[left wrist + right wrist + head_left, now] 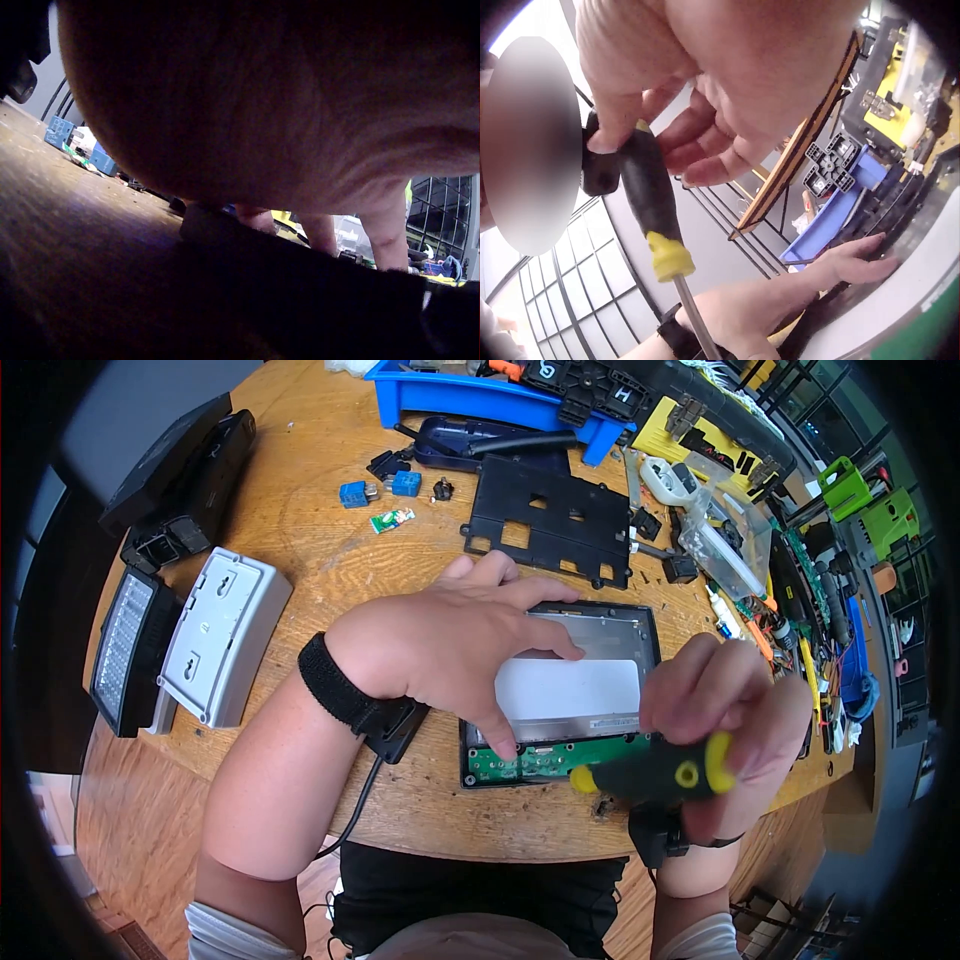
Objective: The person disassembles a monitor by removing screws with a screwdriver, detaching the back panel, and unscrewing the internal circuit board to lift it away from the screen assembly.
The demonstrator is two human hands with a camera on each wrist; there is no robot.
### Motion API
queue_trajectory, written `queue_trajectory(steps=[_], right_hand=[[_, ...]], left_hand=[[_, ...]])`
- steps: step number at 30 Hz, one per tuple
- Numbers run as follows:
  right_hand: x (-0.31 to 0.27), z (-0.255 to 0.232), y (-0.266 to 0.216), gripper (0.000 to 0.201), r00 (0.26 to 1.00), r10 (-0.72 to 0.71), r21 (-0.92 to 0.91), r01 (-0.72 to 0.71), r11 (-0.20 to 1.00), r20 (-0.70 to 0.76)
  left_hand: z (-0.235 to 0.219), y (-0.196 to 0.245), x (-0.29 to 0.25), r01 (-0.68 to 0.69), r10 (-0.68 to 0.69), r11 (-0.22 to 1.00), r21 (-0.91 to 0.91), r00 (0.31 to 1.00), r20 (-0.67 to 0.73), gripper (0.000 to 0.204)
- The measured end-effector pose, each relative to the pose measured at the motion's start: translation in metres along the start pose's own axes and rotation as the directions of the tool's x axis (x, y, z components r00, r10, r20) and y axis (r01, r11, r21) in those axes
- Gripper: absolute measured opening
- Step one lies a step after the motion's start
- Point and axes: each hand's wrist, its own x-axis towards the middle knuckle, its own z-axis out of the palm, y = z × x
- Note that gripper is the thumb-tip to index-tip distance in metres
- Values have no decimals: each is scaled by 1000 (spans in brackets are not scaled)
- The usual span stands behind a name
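My right hand [735, 700] grips a screwdriver [655, 772] by its black and yellow handle. In the right wrist view its metal shaft [696, 319] points down, and the tip is out of frame. Below lies a flat device in a black frame [652, 635], holding a silver panel with a white rectangle [568, 688]. A green circuit board [545, 760] runs along its near edge. My left hand [440, 635] spreads over the device's left side, thumb on the board and fingers reaching across the frame; in the left wrist view the palm [262, 112] arches above it.
A black perforated plate [550, 510] lies just beyond the device. Blue connectors [355, 494] sit to its left, with a blue bin [470, 398] behind. A white casing [225, 635] stands at left. Tools and a clear plastic box [730, 530] crowd the right side.
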Motion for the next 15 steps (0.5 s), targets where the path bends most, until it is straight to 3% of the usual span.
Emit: queue_trajectory(steps=[2, 10, 12, 13, 15], right_hand=[[-2, 7, -10, 37, 947, 251, -63, -268, 961, -200], [-4, -7, 8, 38, 999, 35, -34, -35, 999, 10], [-4, -6, -1, 39, 973, 217, -97, -224, 970, -79], [-3, 7, -10, 42, 911, 346, -1, -356, 935, -224], [2, 20, -13, 43, 878, 392, 44, -396, 917, -275]], left_hand=[[0, 0, 0, 0, 0, 1000, 3, 1000, 3, 88], [-1, 0, -1, 9, -9, 1000, -12, 1000, 12, 82], [-1, 0, -1, 10, -10, 1000, -11, 1000, 11, 82], [-1, 0, 0, 9, -9, 1000, -10, 1000, 12, 82], [1, -1, 0, 7, -7, 1000, -10, 1000, 3, 82]])
